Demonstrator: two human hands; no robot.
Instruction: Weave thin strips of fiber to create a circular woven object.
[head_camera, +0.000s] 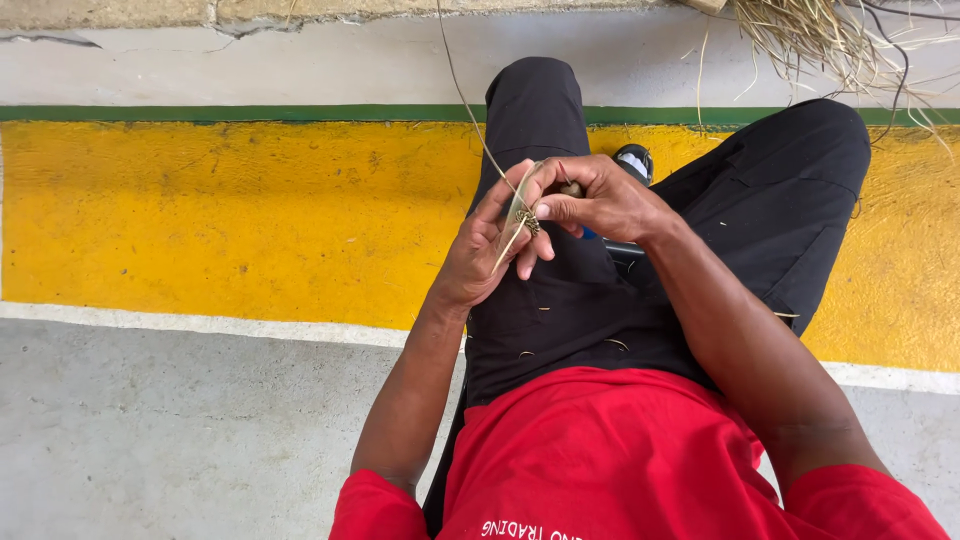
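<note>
Straw strand (470, 110): thin, tan, w/ woven knot

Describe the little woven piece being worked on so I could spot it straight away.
Start at the black trousers of the seated person, above the yellow floor band. Over the lap, the left hand and right hand meet; pinched between their fingertips is the woven piece. It is tiny, dark and knotted, with one long thin strand running up from it, unlike the loose straw pile lying far off.

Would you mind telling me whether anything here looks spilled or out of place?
Yes: loose bits of dry straw lie scattered on the black trousers, shed near the woven strip that both hands pinch. Nothing looks damaged.
</note>
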